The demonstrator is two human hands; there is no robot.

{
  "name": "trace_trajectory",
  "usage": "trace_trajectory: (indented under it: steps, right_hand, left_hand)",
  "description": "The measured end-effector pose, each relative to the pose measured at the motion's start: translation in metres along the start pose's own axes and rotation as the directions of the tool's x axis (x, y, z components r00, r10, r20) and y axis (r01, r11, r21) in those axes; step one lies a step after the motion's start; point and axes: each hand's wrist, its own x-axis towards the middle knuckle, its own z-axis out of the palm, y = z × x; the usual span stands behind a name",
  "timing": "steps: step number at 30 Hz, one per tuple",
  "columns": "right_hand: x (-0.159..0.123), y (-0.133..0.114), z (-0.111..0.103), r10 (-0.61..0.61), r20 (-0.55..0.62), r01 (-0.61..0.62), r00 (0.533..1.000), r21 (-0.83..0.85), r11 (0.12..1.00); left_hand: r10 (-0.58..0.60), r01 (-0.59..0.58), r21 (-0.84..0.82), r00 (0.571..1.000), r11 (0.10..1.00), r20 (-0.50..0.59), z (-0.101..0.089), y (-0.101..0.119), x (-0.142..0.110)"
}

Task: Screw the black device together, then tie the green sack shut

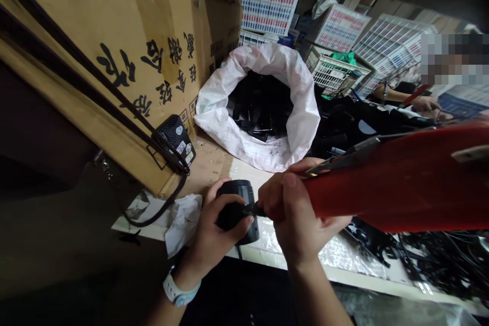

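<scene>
My left hand (pixel 217 224) is wrapped around a black cylindrical plastic housing (pixel 250 234) at the table's front edge, its thumb and fingers pressing on the side. From the right, my right hand (pixel 296 214) grips the front end of a red-bodied tool (pixel 382 183) that looks like a power screwdriver. Its dark, narrow tip points left and meets the housing beside my left fingertips; whether a screw sits there is hidden. The tool's red body stretches to the right edge of the view, close to the camera. Crumpled white paper (pixel 184 219) lies left of my left hand.
Beyond my hands stands a white sack (pixel 214 97) of black parts, beside a tall cardboard box (pixel 153 5). A dark strap hangs near a dotted, stickered case (pixel 175 140). Black cables (pixel 439 260) lie at right. Plastic crates (pixel 271 2) and another person's hand (pixel 426 104) appear behind.
</scene>
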Motion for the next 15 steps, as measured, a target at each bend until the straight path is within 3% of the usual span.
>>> trace_trajectory:
  steps: [6,15]
  right_hand:
    - [-0.001,0.009,0.000,-0.009,-0.077,-0.004,0.997,-0.169,0.986]
    - [0.003,0.012,-0.002,0.154,0.097,-0.151,0.983,-0.028,0.988]
  left_hand:
    - [0.021,-0.021,0.022,1.000,1.000,-0.013,0.002,-0.003,-0.001]
    - [0.069,-0.068,0.075,0.997,0.995,-0.020,0.006,-0.003,0.002]
